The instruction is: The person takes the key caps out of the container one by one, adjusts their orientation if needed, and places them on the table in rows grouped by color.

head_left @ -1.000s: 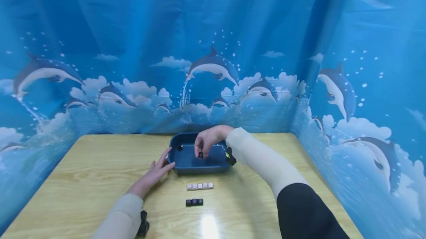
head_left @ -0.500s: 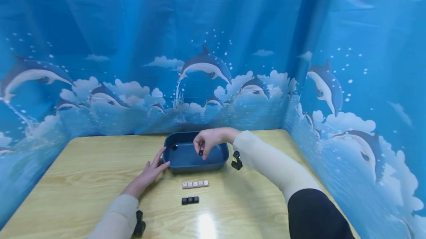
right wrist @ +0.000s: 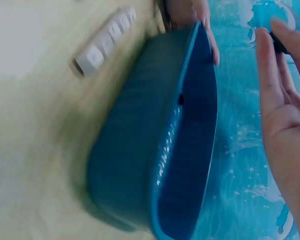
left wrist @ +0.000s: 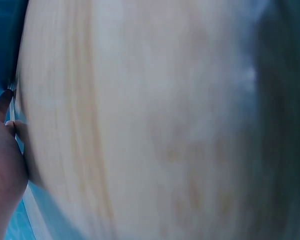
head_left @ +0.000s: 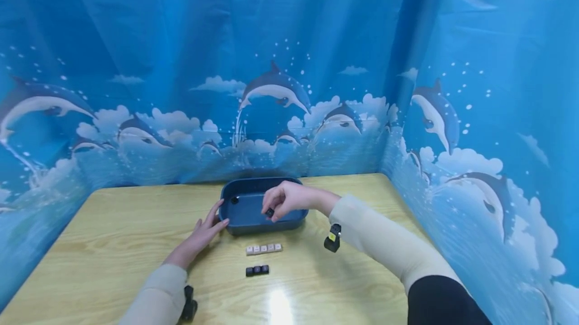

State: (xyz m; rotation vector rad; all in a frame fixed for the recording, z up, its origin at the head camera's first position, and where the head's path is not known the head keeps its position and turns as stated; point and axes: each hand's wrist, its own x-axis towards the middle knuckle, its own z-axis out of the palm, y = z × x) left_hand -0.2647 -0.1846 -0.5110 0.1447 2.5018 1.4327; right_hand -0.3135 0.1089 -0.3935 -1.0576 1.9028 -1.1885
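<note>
My right hand point(head_left: 288, 200) pinches a small black keycap point(head_left: 270, 212) between thumb and fingers, above the front part of a dark blue tray point(head_left: 267, 228). In the right wrist view the black keycap point(right wrist: 279, 44) shows partly between the fingertips. My left hand point(head_left: 205, 229) touches the tray's left end, its fingers fairly straight and the thumb spread toward the front corner. Inside the tray, at its left side, lies another black keycap point(head_left: 234, 200). In front of the tray stands a row of several white keycaps point(head_left: 264, 249). Nearer lies a row of three black keycaps point(head_left: 257, 270).
The wooden table point(head_left: 113, 244) carries the tray near its back edge. A blue curtain point(head_left: 190, 53) printed with dolphins hangs behind and along the right side. Black wrist devices sit on both sleeves, one point(head_left: 332, 238) below the right forearm.
My right hand has lifted the black keycap from inside the tray and drawn it slightly toward the front. The left hand stays at the tray's left end. The head view has shifted a little.
</note>
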